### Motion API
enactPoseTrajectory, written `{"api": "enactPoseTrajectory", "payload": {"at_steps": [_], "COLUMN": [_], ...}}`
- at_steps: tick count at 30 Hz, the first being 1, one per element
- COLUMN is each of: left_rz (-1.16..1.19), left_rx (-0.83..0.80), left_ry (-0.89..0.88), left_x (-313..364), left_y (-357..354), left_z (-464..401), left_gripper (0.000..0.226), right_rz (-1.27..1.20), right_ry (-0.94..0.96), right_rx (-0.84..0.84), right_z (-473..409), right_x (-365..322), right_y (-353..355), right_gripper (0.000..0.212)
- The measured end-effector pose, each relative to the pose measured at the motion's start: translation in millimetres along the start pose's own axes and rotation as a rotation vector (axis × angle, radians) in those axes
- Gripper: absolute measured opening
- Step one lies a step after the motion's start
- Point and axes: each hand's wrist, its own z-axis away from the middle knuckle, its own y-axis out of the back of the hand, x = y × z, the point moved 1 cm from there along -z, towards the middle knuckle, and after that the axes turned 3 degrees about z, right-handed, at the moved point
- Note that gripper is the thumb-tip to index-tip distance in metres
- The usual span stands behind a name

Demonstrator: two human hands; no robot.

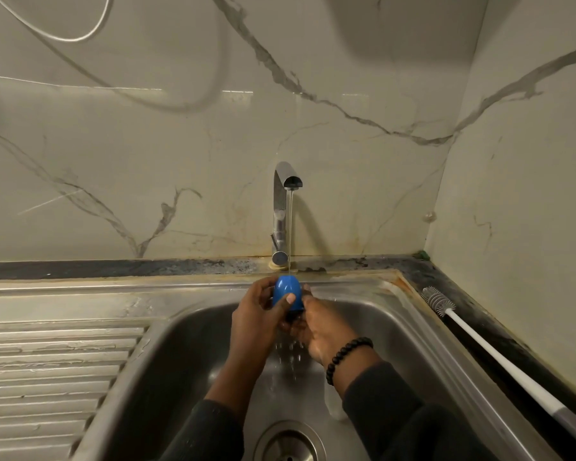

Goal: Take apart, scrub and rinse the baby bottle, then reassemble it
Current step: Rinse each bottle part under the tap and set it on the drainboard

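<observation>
Blue bottle cap (287,292) held dome-up over the sink (396,331), near its back edge, directly under the running tap (285,207). Left hand (258,314) curled round the cap, thumb pressed on its front. Right hand (316,327) cupped beneath and behind, fingers wrapped on a dark part under the cap (possibly the collar; too shadowed to confirm). Water dripping off both hands toward the drain (288,442). Bottle brush (492,352) lying along the sink's right edge, bristles toward the back corner.

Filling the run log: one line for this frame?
step: rinse | cap: blue, both hands, under tap stream | left hand: gripping | right hand: gripping | brush: counter, right
</observation>
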Motion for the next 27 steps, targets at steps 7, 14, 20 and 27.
{"api": "enactPoseTrajectory", "payload": {"at_steps": [7,14,20,27], "left_rz": [-0.243,-0.187,-0.152,-0.33], "left_rx": [-0.113,-0.121,-0.292,-0.308], "left_ry": [-0.112,-0.113,0.084,0.156], "left_x": [-4,0,-8,-23], "left_y": [7,6,16,21], "left_z": [-5,-4,-2,-3], "left_gripper": [0.05,0.046,0.048,0.038], "right_rz": [0.212,-0.035,0.423,1.11], "right_ry": [0.035,-0.112,0.146,0.581], "right_rx": [0.083,-0.096,-0.039,0.033], "right_z": [-4,14,6,-1], "right_x": [-5,-12,-8,-6], "right_y": [10,13,17,13], "right_gripper": [0.019,0.034,0.034,0.056]}}
